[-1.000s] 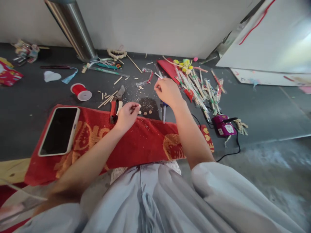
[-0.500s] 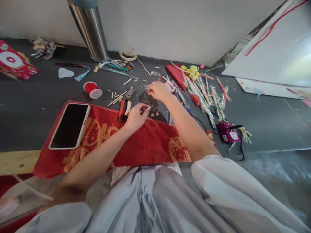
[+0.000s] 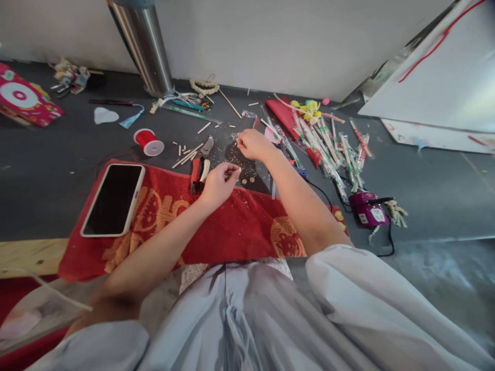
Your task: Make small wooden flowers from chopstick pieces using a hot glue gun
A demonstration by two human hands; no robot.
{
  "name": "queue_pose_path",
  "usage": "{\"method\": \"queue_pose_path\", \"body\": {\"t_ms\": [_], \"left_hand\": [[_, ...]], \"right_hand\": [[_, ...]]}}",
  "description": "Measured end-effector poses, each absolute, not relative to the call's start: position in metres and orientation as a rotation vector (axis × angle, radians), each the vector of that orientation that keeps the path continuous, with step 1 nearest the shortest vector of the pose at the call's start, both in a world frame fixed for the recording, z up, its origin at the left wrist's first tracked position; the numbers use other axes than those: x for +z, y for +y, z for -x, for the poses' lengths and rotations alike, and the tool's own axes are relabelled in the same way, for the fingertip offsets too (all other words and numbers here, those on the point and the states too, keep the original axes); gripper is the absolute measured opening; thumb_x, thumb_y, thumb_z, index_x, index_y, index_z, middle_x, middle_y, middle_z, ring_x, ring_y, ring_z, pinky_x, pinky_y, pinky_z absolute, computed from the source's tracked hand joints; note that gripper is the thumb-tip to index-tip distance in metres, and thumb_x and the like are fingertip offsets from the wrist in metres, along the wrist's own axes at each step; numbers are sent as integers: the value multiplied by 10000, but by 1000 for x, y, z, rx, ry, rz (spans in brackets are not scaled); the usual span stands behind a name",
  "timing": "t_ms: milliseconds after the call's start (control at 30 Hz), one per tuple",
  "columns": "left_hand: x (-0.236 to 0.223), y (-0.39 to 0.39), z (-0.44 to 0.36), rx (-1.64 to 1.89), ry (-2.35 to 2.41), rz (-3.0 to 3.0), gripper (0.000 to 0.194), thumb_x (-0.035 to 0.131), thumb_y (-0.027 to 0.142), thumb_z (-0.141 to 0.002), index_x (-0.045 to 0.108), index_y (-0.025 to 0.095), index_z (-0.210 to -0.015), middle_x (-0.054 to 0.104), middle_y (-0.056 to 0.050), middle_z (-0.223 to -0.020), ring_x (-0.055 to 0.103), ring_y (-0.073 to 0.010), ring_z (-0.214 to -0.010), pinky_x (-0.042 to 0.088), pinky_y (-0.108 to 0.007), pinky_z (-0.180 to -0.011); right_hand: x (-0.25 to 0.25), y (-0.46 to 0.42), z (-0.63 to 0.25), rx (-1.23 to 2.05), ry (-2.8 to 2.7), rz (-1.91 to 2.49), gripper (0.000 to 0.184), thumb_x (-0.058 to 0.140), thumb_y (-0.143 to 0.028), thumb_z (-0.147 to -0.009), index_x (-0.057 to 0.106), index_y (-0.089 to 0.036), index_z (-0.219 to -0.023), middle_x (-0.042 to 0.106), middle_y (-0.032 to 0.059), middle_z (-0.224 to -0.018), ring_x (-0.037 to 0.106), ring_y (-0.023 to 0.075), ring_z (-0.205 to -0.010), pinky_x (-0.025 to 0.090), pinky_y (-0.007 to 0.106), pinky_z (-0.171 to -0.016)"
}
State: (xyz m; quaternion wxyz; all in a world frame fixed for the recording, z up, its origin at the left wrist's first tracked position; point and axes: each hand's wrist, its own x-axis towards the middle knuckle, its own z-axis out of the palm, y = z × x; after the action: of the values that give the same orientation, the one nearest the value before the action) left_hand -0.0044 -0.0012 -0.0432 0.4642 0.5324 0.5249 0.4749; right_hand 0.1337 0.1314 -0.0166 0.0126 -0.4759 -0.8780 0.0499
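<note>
My left hand (image 3: 219,184) is closed in a pinch above the front edge of the red towel (image 3: 228,232). A tiny pale piece (image 3: 239,170) shows at its fingertips, too small to name. Just beyond it, my right hand (image 3: 253,145) is bent down over the grey table, fingers pinched together. Whatever those fingers hold, if anything, is hidden. Pale crumbs lie scattered under both hands, and small brown beads (image 3: 248,181) rest nearby. Left of my left hand are pruning shears (image 3: 201,165) with one red and one white handle, beside short pale sticks (image 3: 189,155).
A phone (image 3: 113,200) lies on the towel, with a red thread spool (image 3: 149,142) behind it. A steel flask (image 3: 149,54) stands against the wall. To the right are wrapped sticks (image 3: 319,147) and a purple corded device (image 3: 369,209). A white board (image 3: 433,77) leans at the right.
The view has shifted slightly. Both hands keep nearly the same pinched poses and places, and nothing on the table has visibly been moved.
</note>
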Motion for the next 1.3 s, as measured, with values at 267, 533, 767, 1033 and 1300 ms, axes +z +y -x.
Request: {"method": "queue_pose_path", "body": {"t_ms": [267,533,767,1033,1300], "left_hand": [[-29,-4,1,1143,1229,-1069,91,571,94,-904,581,150,-834,514,65,-592,448,-31,-435,361,-155,-411],[-18,-9,-2,1160,1016,-891,141,601,130,-902,556,155,-771,460,88,-543,394,-19,-371,348,-159,-369],[-15,-9,-1,1162,949,-892,154,680,189,-849,567,158,-750,462,91,-510,396,-21,-368,357,-162,-380],[-12,-12,0,1108,896,-857,206,740,263,-805,577,157,-736,474,78,-524,402,-23,-387,344,-163,-383],[-10,-13,0,1101,901,-877,253,768,312,-793,571,164,-735,463,78,-523,391,-21,-393,348,-164,-393]], "right_hand": [[-2,89,-169,524,-2234,1099,82,559,-231,-886,563,-185,-818,606,43,-851,547,146,-784,451,290,-773],[-19,37,-171,1251,-1626,763,422,711,-597,-780,580,-198,-823,515,-40,-732,466,79,-645,421,232,-637],[-26,32,-167,1319,-1551,713,405,726,-573,-781,583,-196,-824,538,-36,-767,498,76,-674,445,232,-665],[-20,25,-168,921,-1768,756,318,613,-504,-902,601,-194,-829,592,2,-822,534,103,-755,430,265,-698],[-21,25,-166,727,-1848,726,262,588,-438,-936,609,-210,-810,628,6,-812,569,116,-761,452,290,-718]]}}
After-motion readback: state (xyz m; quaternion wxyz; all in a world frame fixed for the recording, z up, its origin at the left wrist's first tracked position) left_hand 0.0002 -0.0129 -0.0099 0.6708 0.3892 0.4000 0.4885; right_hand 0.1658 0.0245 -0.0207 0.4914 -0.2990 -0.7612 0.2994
